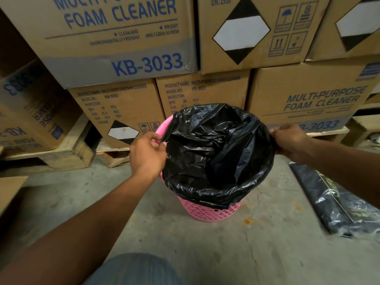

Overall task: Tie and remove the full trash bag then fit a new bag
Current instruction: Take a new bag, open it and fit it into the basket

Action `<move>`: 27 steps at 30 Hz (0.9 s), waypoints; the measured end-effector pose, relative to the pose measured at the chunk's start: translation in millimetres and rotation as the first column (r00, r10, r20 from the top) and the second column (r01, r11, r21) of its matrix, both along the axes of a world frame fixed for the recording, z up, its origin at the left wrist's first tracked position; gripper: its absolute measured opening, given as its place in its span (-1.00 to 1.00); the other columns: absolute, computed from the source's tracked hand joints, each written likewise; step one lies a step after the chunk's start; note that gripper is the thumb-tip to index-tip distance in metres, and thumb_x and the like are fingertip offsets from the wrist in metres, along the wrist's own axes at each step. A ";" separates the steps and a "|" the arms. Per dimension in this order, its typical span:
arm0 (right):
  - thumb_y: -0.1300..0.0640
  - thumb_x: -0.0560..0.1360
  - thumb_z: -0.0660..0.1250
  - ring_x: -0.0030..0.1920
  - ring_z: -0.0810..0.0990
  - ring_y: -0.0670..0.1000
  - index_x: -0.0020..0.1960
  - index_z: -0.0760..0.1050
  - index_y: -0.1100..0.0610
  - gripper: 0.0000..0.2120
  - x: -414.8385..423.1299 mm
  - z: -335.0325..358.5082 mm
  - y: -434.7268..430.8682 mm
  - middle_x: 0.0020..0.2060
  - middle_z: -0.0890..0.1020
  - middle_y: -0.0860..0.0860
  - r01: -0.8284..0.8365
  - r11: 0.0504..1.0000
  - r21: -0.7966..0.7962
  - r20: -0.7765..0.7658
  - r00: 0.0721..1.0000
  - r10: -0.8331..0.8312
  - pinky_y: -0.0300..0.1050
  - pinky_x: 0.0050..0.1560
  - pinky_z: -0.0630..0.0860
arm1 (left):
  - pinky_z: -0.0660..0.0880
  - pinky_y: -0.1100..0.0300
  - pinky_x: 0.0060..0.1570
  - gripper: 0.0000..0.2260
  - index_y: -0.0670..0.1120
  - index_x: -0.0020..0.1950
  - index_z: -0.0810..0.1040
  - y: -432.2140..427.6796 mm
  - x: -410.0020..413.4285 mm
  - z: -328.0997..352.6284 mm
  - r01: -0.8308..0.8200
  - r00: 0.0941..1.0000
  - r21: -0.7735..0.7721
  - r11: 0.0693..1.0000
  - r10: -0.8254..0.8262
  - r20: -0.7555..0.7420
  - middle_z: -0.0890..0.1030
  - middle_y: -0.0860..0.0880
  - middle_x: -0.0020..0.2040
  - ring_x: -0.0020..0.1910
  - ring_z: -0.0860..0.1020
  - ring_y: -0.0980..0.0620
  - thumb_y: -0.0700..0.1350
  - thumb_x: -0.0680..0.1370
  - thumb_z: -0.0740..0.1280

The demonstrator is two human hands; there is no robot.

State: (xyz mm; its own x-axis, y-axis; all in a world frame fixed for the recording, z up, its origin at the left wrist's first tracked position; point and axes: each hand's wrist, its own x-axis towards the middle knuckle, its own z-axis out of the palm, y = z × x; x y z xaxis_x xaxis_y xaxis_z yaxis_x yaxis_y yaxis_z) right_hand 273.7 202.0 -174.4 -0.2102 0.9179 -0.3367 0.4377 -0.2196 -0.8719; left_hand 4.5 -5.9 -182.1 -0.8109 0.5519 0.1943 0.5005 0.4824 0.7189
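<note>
Holding the black bag [218, 153] over the pink bin [205, 210] mid-frame, the left hand [147, 155] pinches its edge; the right hand [292, 140] has fingers curled on the other edge.

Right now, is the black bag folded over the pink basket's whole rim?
No: the black bag leaves the pink basket rim bare beside the left hand.
</note>
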 end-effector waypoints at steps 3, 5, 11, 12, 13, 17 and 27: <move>0.39 0.55 0.18 -0.19 0.55 0.15 -0.19 0.51 0.21 -0.79 3.2 -5.1 2.5 -0.21 0.55 0.21 -0.033 0.996 0.078 0.017 0.999 0.032 0.11 -0.14 0.59 | 0.52 0.07 0.01 -0.95 0.02 -0.04 0.61 -2.6 -0.7 -2.8 -0.004 0.997 0.065 0.998 0.009 -0.077 0.68 -0.04 -0.23 -0.12 0.64 -0.11 -0.10 0.53 0.37; 0.39 0.57 0.16 -0.28 0.51 0.10 -0.18 0.48 0.19 -0.77 2.9 -7.2 3.2 -0.23 0.54 0.19 -0.061 0.990 0.129 0.065 0.997 0.053 0.00 -0.27 0.51 | 0.51 0.08 -0.01 -0.93 -0.02 -0.04 0.63 -3.7 -1.4 -1.5 -0.011 0.996 0.102 0.995 0.021 -0.092 0.61 0.00 -0.36 -0.19 0.62 -0.12 -0.14 0.55 0.34; 0.32 0.56 0.21 -0.35 0.54 0.03 -0.01 0.46 0.10 -0.85 8.3 2.9 -7.5 -0.32 0.60 0.05 -0.307 0.876 0.371 0.399 0.905 0.148 -0.17 -0.41 0.40 | 0.49 0.20 -0.12 -0.94 -0.05 -0.06 0.65 -5.3 -4.6 0.1 -0.029 0.999 0.178 0.984 0.035 -0.034 0.59 0.05 -0.41 -0.36 0.56 0.15 -0.14 0.55 0.38; 0.31 0.56 0.24 -0.34 0.54 0.04 0.06 0.45 0.10 -0.85 10.7 3.0 -9.5 -0.31 0.60 0.06 -0.365 0.851 0.378 0.454 0.874 0.173 -0.15 -0.37 0.42 | 0.50 0.19 -0.14 -0.94 -0.05 -0.07 0.66 -5.9 -5.3 -0.7 -0.032 0.999 0.188 0.982 0.035 -0.013 0.60 0.05 -0.39 -0.36 0.57 0.15 -0.13 0.55 0.38; 0.30 0.55 0.27 -0.29 0.56 0.08 0.12 0.44 0.10 -0.81 12.0 1.9 -10.3 -0.27 0.62 0.08 -0.415 0.828 0.377 0.503 0.842 0.193 -0.12 -0.28 0.46 | 0.51 0.18 -0.15 -0.94 -0.04 -0.06 0.66 -6.2 -6.0 -1.5 -0.034 0.999 0.198 0.980 0.034 0.008 0.60 0.06 -0.38 -0.35 0.57 0.14 -0.13 0.55 0.38; 0.23 0.52 0.35 -0.11 0.57 0.16 0.24 0.46 0.09 -0.70 14.4 1.1 -6.3 -0.03 0.66 0.18 -0.483 0.826 0.291 0.596 0.767 0.238 -0.03 -0.10 0.47 | 0.51 0.17 -0.16 -0.92 -0.05 -0.06 0.67 -6.6 -9.6 -4.7 -0.050 0.998 0.221 0.974 0.039 0.057 0.56 0.04 -0.40 -0.38 0.55 0.07 -0.15 0.56 0.37; -0.10 0.59 0.21 0.35 0.43 0.26 0.49 0.22 0.08 -0.46 -21.4 0.8 -40.1 0.40 0.34 0.22 -0.452 0.803 0.390 0.498 0.836 0.229 0.05 0.35 0.34 | 0.59 0.06 0.00 -0.89 -0.06 -0.14 0.63 -2.8 -27.3 -17.3 -0.184 0.934 0.182 0.966 0.114 0.338 0.65 -0.02 -0.28 -0.24 0.61 -0.04 -0.16 0.57 0.35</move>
